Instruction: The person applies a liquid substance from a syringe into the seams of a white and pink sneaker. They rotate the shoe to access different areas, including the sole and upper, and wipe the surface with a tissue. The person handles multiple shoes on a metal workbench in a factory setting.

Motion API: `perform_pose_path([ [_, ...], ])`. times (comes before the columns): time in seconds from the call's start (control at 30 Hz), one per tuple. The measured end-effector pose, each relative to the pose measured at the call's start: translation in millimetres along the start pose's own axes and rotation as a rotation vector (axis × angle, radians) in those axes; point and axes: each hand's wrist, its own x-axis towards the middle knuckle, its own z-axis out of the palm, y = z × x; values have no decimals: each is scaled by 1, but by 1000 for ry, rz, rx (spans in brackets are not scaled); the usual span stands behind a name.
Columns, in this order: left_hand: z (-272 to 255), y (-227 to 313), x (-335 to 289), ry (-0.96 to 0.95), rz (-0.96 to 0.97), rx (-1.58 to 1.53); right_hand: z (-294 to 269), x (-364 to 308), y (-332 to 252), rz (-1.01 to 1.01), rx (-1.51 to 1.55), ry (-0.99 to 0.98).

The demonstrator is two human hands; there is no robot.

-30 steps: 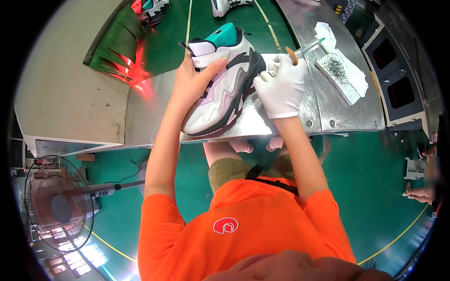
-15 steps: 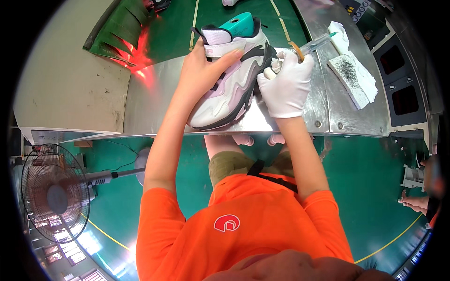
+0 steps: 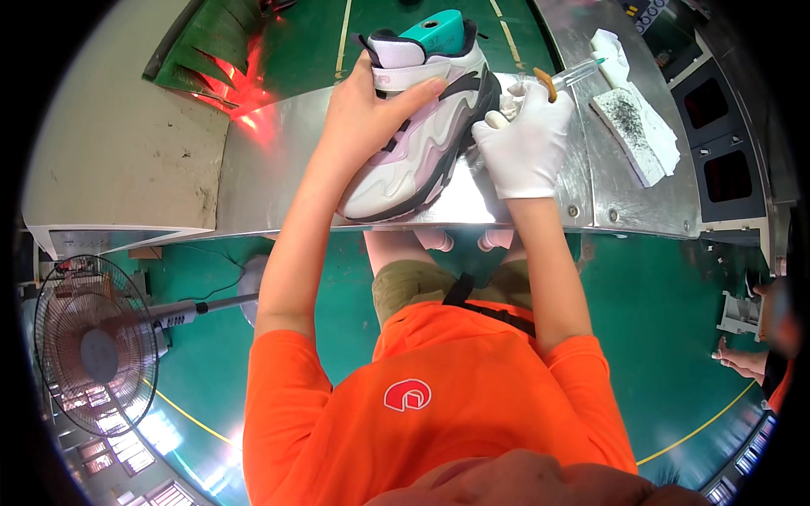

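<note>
A white and pale-lilac sneaker (image 3: 422, 148) with a dark sole edge stands tilted over the steel bench, toe toward me. A teal shoe last (image 3: 439, 32) fills its opening. My bare left hand (image 3: 371, 110) wraps the upper near the strap, thumb across it. My right hand (image 3: 527, 143), in a white glove, is closed around a crumpled white wad (image 3: 511, 101) beside the sole at the heel side. A curved brown piece (image 3: 546, 84) and a clear tube with a teal tip (image 3: 580, 72) stick out past its fingers; how they are held is hidden.
On the steel bench (image 3: 612, 156) to the right lie a black-smudged white block (image 3: 629, 139) and a white cloth (image 3: 612, 55). At left, a beige machine (image 3: 118, 126) has green flaps (image 3: 207, 51) with red glow. A fan (image 3: 97, 354) stands lower left.
My right hand has shifted slightly right, away from the sole, with the wad and tube. My left hand keeps its hold on the sneaker. The whole view has shifted a little.
</note>
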Motion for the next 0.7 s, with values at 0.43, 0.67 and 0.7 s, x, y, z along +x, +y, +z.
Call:
perform_pose_path([
  [0.43,3,-1,3,-2,8,-40,5,3,12,90,105,-3],
  [0.67,-9,-17,21,27,-54,-92,-8,-5,23,75,168,-27],
  [0.7,-10,-17,22,23,-66,-110,-9,-8,23,89,207,-44],
])
